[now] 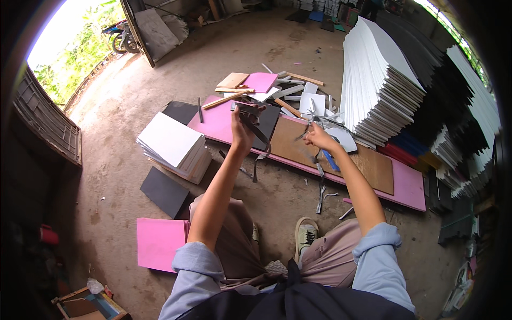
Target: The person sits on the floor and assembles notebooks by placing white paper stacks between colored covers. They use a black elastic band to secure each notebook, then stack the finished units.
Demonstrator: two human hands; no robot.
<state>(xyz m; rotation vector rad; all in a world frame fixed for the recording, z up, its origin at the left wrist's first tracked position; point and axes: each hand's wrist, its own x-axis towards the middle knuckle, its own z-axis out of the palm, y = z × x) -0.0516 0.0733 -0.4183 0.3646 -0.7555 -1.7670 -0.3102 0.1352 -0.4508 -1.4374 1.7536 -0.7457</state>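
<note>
My left hand (242, 132) is raised over the pink and brown work board and closed around dark grey strips (260, 137) of sheet material, whose ends dangle past the board's near edge. Farther right, my right hand (321, 137) has its fingers drawn together at a tangle of thin grey strips (313, 116) above the brown board (288, 140). Beneath my right wrist lies a blue object (330, 160), partly hidden, its kind unclear. More thin strips (320, 194) hang over the near edge.
White sheets (170, 141) are stacked left of the board, with a dark grey sheet (164, 189) and pink sheets (160, 242) nearer me. White and pale offcuts (290, 90) pile up behind. A tall stack of white sheets (376, 80) stands at the right.
</note>
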